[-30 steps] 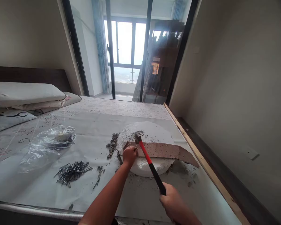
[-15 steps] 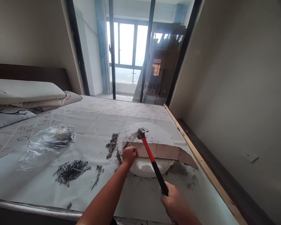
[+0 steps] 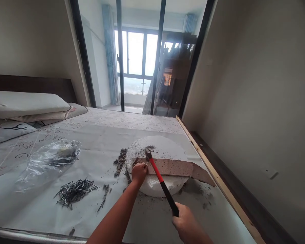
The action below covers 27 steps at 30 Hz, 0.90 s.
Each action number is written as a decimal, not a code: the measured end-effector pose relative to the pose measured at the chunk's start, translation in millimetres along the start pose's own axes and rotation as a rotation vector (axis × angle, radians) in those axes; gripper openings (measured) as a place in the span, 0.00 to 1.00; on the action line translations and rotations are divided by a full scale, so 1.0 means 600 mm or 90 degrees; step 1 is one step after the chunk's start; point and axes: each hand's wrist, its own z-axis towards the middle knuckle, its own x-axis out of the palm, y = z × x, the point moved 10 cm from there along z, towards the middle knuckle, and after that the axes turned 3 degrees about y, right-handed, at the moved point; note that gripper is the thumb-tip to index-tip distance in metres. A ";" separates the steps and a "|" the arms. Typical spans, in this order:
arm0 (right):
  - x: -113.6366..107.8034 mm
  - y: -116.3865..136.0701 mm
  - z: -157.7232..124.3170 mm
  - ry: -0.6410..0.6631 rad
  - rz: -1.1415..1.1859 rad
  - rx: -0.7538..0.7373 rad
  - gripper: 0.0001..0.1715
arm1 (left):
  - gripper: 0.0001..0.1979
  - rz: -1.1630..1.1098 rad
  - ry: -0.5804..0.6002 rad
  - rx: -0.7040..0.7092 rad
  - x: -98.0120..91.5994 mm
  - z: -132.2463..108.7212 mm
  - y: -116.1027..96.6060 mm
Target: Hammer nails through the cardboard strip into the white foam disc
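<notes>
One hammer (image 3: 161, 180), red and black, head far and handle near, its grip wrapped in the closed fingers of the right hand (image 3: 184, 217). One left hand (image 3: 139, 172), fingers curled in, resting at the left end of a brown strip (image 3: 173, 167) dotted with small holes; whether it pinched a nail I could not tell. The strip lay across a round white slab (image 3: 173, 145), its bent right end reaching past the slab toward a wooden rail (image 3: 218, 179). Grey crumbs (image 3: 120, 162) sat just left of the slab; a heap of loose nails (image 3: 75, 191) lay farther left and nearer, with a clear plastic bag (image 3: 51, 159) beyond it. All this stood on a covered mattress (image 3: 99, 142). Hazards, as I judged them: the hammer head hung just beside the left fingertips, so a blow slightly astray could have bruised them; the overhanging strip could have tipped or skewed under an off-centre knock; and a soft mattress beneath could have let the slab bounce, spoiling the aim and scattering crumbs.
</notes>
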 end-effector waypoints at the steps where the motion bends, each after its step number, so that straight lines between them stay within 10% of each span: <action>1: -0.003 0.006 -0.002 -0.010 0.005 -0.015 0.07 | 0.11 -0.001 0.000 0.005 0.001 0.000 -0.001; 27: -0.010 0.024 -0.015 -0.019 0.060 -0.007 0.06 | 0.15 -0.103 -0.069 0.031 -0.005 -0.001 0.005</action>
